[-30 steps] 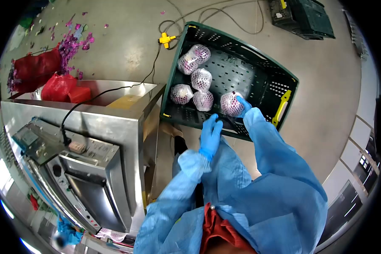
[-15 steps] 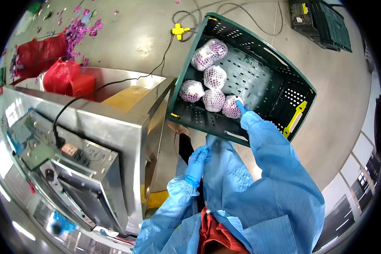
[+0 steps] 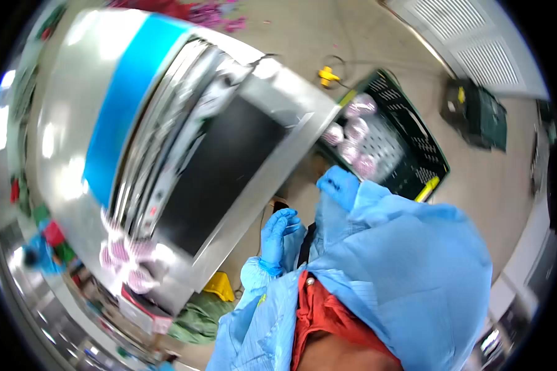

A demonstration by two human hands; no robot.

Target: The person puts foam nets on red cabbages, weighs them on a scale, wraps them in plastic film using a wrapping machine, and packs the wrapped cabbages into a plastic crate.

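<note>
My left hand [image 3: 278, 238], in a blue glove, hangs in front of my body with its fingers loosely bent and apart, and nothing is in it. Just below the dark green crate [image 3: 432, 145] is my right hand [image 3: 339, 185], also gloved, its fingers half curled and no object visible in them. Inside the crate, several round purple-and-white items in white net [image 3: 356, 129] lie along the left side. A yellow strip [image 3: 427, 188] sits at the crate's right end. More netted items [image 3: 141, 279] rest at the lower end of the metal machine [image 3: 229, 167].
Left of me the machine carries a blue band [image 3: 127, 93]. A yellow connector [image 3: 328, 76] with cables lies behind the crate, and another dark crate [image 3: 476, 114] stands at the upper right. Below the machine are a yellow container [image 3: 219, 287] and green sheeting [image 3: 201, 318].
The view has swung left, bringing the machine's front and more netted items into view. My right hand has left the netted item in the crate and come back towards my body.
</note>
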